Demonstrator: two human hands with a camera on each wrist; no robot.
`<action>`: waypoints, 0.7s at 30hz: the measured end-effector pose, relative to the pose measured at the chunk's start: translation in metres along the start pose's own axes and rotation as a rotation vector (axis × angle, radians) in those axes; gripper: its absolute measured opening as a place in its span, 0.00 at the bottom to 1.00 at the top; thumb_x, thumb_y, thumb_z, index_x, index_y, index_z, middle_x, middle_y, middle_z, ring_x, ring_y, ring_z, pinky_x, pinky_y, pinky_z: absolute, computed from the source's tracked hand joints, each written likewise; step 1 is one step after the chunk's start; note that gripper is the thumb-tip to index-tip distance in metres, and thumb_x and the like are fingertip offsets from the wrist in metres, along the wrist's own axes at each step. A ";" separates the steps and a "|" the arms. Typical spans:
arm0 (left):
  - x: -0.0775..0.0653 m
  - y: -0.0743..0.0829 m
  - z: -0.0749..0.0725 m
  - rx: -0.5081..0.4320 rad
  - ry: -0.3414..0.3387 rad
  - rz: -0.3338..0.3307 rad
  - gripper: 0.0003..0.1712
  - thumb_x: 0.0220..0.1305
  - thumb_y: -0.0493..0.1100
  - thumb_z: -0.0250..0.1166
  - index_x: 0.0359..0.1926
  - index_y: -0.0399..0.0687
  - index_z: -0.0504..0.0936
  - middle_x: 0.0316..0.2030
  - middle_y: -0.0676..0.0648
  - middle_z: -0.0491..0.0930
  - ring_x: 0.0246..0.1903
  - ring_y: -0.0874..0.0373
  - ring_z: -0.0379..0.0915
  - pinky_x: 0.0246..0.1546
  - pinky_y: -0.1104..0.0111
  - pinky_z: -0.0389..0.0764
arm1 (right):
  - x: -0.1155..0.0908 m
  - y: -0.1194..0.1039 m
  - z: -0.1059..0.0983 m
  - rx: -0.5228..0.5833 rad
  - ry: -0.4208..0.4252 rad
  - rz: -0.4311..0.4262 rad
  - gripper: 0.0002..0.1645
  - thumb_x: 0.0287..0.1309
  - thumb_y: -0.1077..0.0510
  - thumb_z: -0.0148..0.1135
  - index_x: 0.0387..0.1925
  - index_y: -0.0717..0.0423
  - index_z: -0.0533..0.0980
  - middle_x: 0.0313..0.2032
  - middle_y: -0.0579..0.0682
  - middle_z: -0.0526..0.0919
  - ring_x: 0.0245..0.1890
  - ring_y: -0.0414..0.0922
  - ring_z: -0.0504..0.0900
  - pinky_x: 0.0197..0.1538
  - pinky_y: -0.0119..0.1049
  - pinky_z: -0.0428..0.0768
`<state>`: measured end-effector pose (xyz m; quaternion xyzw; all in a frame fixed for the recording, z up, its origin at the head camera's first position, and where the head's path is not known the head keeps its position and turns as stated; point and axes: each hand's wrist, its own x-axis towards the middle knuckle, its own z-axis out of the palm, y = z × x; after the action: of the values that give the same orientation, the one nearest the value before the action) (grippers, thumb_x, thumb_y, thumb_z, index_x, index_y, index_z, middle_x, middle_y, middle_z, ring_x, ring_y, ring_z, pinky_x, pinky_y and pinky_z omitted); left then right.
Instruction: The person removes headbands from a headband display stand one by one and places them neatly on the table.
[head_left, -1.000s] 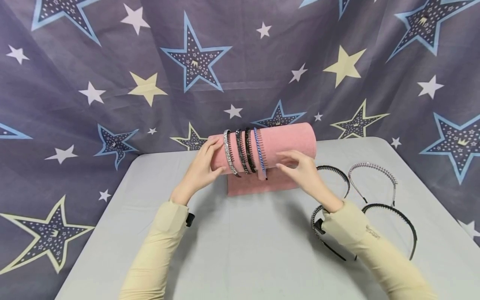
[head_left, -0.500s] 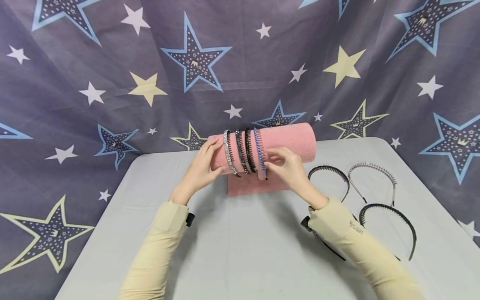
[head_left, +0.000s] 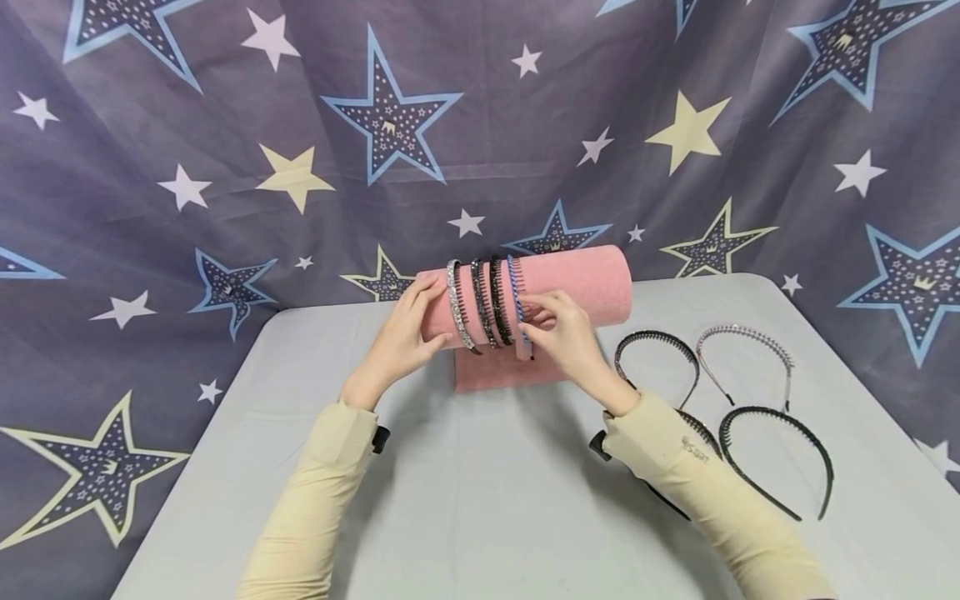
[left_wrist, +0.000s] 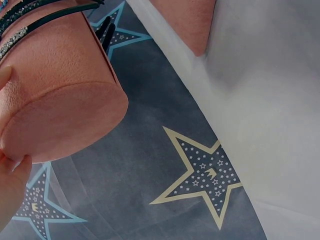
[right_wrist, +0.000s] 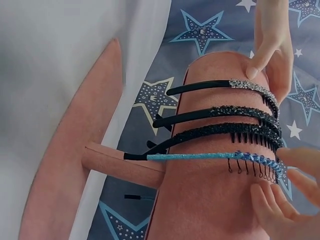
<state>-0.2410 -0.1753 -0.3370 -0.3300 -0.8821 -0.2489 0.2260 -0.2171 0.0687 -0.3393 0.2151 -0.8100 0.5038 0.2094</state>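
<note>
"How's our grip?"
"Left hand [head_left: 405, 329] clasps the pink roll's [head_left: 585, 279] left end, right hand [head_left: 566, 337] pinches the blue headband [right_wrist: 200, 156] around its middle."
"Anything blocking us?"
"Three other headbands [right_wrist: 235, 111] crowd the roll's left half; our sleeve [head_left: 697, 471] partly covers a loose headband [head_left: 703, 429] right of it."

Soft light casts faint, soft-edged shadows on the table [head_left: 480, 517] — both wrist views look dimmer.

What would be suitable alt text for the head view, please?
A left hand grips the left end of a pink stand bearing four headbands, while the right hand touches the rightmost, a blue headband. Four other headbands lie on the pale table to the right, before a starry backdrop.
</note>
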 end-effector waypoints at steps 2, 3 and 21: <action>0.000 0.000 0.000 0.001 -0.004 -0.005 0.39 0.43 0.37 0.67 0.59 0.33 0.62 0.60 0.36 0.59 0.62 0.45 0.50 0.64 0.58 0.50 | 0.000 0.001 0.001 -0.002 0.010 -0.002 0.21 0.41 0.72 0.63 0.42 0.63 0.77 0.35 0.58 0.75 0.30 0.49 0.79 0.35 0.36 0.81; 0.000 0.000 0.000 0.002 -0.006 -0.007 0.39 0.43 0.37 0.67 0.59 0.33 0.62 0.60 0.36 0.59 0.62 0.46 0.50 0.65 0.58 0.50 | 0.000 0.002 0.002 -0.005 0.015 -0.004 0.21 0.41 0.72 0.63 0.42 0.63 0.77 0.35 0.58 0.75 0.29 0.49 0.79 0.35 0.36 0.81; 0.001 0.000 0.000 0.001 -0.002 -0.006 0.39 0.43 0.37 0.67 0.59 0.33 0.62 0.60 0.36 0.59 0.62 0.45 0.50 0.66 0.63 0.48 | 0.002 0.005 0.016 -0.082 0.133 -0.045 0.21 0.38 0.70 0.66 0.41 0.62 0.78 0.31 0.56 0.71 0.23 0.46 0.75 0.28 0.32 0.79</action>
<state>-0.2416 -0.1745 -0.3368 -0.3275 -0.8834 -0.2490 0.2245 -0.2235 0.0564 -0.3484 0.1903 -0.8091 0.4787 0.2827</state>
